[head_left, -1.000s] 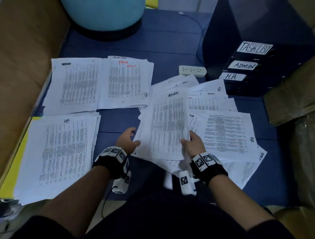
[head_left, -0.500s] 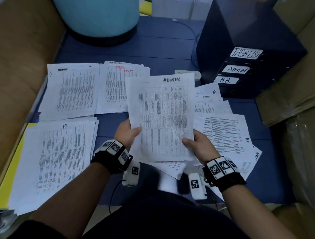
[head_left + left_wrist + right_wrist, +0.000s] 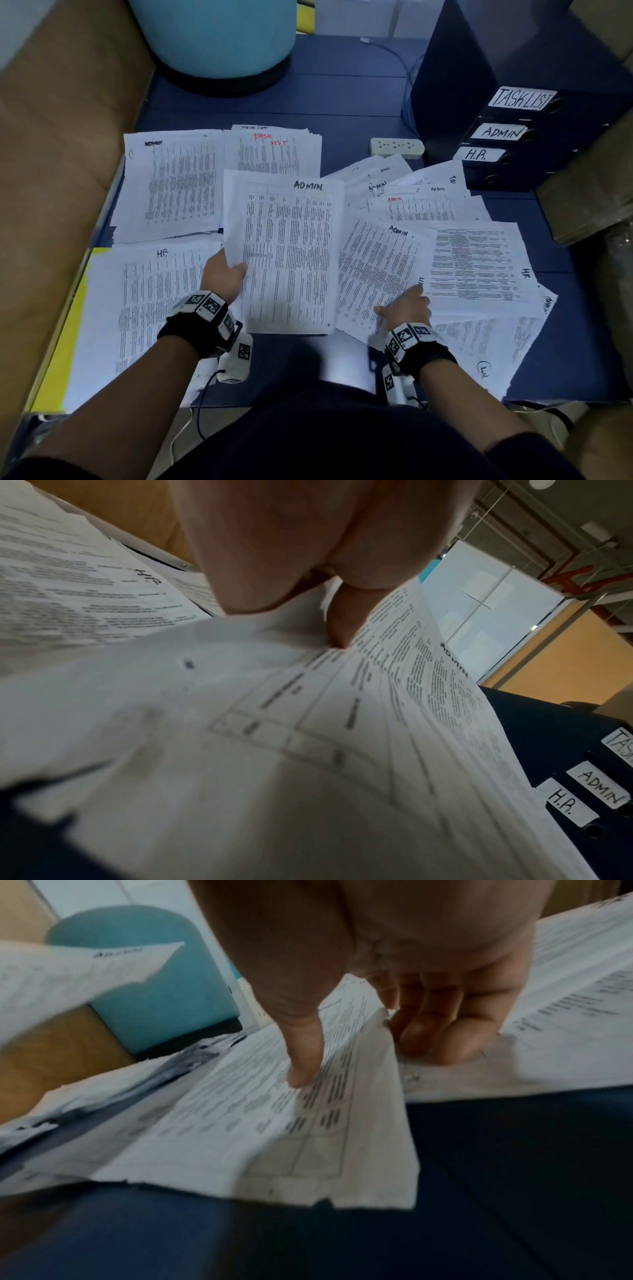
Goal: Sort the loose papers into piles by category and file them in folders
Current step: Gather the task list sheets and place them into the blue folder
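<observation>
My left hand (image 3: 224, 274) holds a printed sheet marked ADMIN (image 3: 291, 257) by its left edge, thumb on top (image 3: 339, 626), just above the floor between the piles. My right hand (image 3: 406, 306) pinches another ADMIN sheet (image 3: 373, 270) on the loose heap (image 3: 428, 202). Its thumb (image 3: 301, 1074) lies on top and its fingers sit at the raised right edge. Sorted piles lie at the left: admin (image 3: 171, 185), task list (image 3: 274, 154), HR (image 3: 150, 308). Dark binders labelled TASKLIST (image 3: 522, 99), ADMIN (image 3: 498, 132) and H.R. (image 3: 476, 154) stand at the right.
A white power strip (image 3: 397, 147) lies behind the loose heap. A teal drum (image 3: 212, 37) stands at the back. Cardboard (image 3: 589, 192) is at the right and a brown panel (image 3: 61, 137) at the left. A yellow folder (image 3: 68, 325) shows under the HR pile.
Both hands had raised the ADMIN sheet. The right hand let go and dropped onto another ADMIN sheet in the heap; the left hand alone carries the first sheet lower and leftwards.
</observation>
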`<state>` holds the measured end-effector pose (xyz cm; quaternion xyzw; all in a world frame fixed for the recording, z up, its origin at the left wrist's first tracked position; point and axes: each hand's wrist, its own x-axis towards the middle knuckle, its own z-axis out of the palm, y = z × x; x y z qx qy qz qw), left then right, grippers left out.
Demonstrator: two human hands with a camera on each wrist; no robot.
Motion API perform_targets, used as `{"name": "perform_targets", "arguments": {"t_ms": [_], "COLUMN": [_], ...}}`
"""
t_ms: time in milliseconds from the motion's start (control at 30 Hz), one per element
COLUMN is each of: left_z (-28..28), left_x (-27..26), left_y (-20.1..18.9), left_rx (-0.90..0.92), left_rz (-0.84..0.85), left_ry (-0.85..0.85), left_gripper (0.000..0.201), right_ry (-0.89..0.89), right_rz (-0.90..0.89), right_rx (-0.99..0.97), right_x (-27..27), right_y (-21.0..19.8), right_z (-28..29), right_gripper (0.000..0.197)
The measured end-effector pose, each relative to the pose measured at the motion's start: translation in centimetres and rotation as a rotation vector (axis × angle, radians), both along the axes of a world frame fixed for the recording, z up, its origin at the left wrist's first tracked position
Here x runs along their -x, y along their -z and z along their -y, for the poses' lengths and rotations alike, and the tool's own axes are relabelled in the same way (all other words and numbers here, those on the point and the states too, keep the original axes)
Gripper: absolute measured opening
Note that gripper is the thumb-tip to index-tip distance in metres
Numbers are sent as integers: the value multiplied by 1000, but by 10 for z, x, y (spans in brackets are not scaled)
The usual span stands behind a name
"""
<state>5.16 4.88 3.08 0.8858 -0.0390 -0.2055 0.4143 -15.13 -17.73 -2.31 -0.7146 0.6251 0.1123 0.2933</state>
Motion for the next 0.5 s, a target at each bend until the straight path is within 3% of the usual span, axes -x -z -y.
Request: {"name": "perform_targets", "arguments": {"t_ms": [133, 267, 500], "left_z": [-5, -11, -9], "left_x": [-2, -7, -3], "left_y": [-5, -7, -7], "left_rx": [-1, 23, 54], "left_rz": [-15, -35, -56], "left_ry": [40, 60, 51], "left_gripper": [7, 16, 19], "right_ry": [83, 57, 147], "right_rz": [146, 299, 630], "right_rx": [-22, 41, 158], "right_x": [0, 15, 44], "right_y": [-1, -19, -47], "right_z": [-4, 5, 24], "right_gripper": [71, 26, 12]}}
